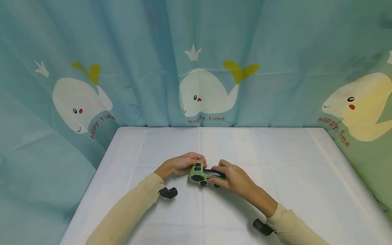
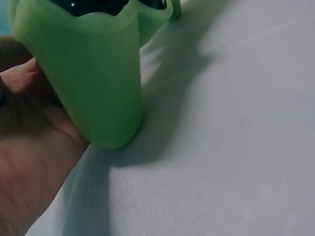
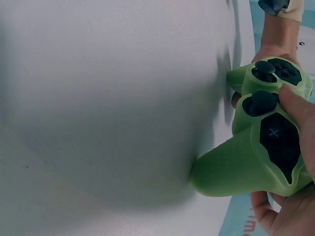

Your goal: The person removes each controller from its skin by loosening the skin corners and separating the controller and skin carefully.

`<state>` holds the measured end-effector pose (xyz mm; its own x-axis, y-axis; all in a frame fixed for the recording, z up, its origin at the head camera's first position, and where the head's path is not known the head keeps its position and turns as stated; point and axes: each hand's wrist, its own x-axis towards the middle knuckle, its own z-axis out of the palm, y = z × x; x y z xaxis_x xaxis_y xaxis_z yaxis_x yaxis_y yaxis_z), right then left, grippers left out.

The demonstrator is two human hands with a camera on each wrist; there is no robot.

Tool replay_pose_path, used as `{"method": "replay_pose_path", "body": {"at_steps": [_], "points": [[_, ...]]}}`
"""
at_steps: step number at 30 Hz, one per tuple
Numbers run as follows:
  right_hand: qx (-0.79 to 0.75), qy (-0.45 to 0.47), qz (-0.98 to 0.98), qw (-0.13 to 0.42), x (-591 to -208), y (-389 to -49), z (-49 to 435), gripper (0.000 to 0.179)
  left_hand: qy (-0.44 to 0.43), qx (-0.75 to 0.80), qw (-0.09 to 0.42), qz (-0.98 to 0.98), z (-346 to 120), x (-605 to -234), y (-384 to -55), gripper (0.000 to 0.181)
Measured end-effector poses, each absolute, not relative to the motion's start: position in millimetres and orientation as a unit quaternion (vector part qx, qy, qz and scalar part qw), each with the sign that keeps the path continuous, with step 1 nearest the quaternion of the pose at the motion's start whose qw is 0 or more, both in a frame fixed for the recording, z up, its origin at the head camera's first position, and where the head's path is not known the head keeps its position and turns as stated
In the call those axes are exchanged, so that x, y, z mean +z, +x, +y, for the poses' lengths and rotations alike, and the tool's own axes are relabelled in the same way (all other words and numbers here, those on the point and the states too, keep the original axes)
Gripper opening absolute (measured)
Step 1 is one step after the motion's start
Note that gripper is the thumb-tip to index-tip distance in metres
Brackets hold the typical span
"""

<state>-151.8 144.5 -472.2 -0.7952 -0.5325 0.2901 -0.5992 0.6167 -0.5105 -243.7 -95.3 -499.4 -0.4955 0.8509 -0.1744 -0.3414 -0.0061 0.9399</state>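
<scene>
A black game controller in a green rubbery cover is held over the white table, its two thumbsticks pointing toward the person in the head view. My right hand grips its right end, thumb across the front face and fingers curled behind. At the other end, my left hand holds the far edge with bent fingers, the palm beside the left handle. The right wrist view shows the right handle, the button with a cross mark and both thumbsticks. The controller's back is hidden.
The white-covered table stretches around both hands. Behind it and at the sides hangs a blue-green curtain printed with whales. Black devices are strapped at both wrists, close over the tabletop.
</scene>
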Motion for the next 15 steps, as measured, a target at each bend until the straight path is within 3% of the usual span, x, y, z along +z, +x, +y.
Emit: {"method": "replay_pose_path", "body": {"at_steps": [15], "points": [[0.276, 0.355, -0.89, 0.074, -469.5, -161.8, 144.3, 0.037, 0.187, 0.749, 0.318, 0.551, -89.5, -500.6, -226.9, 0.029]]}}
